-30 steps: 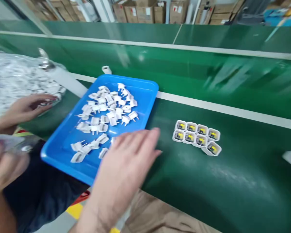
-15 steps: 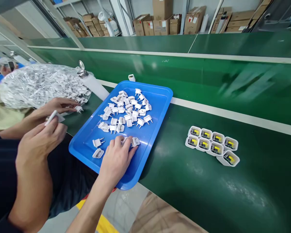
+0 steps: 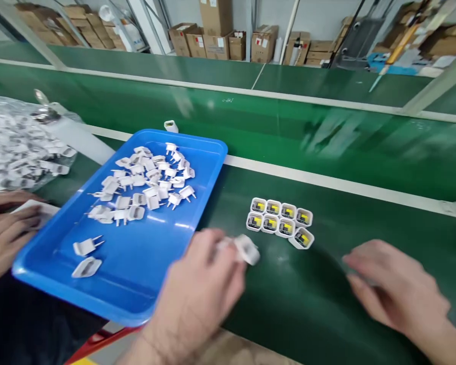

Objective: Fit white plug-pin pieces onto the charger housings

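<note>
My left hand (image 3: 209,274), blurred, grips a white plug piece (image 3: 247,249) between thumb and fingers, just right of the blue tray (image 3: 137,284). Over the right part of the green table, my right hand (image 3: 397,286) has its thumb and forefinger apart with nothing visible between them. A pile of white plug pieces (image 3: 152,177) lies in the tray, and two more (image 3: 86,267) lie nearer its front left. Between my hands and farther back, several white housings (image 3: 287,228) with yellow and black parts inside stand in two rows, with one tilted at the right end.
Another person's hands (image 3: 7,238) hold something white at the left edge. Behind them lie a clear bag of white pieces (image 3: 19,147) and a white bottle (image 3: 76,134). One white housing (image 3: 171,126) stands behind the tray. A green ledge (image 3: 289,83) runs across the back.
My left hand has lifted a plug piece out of the tray and moved right over the table. My right hand has come into view. The view has shifted right.
</note>
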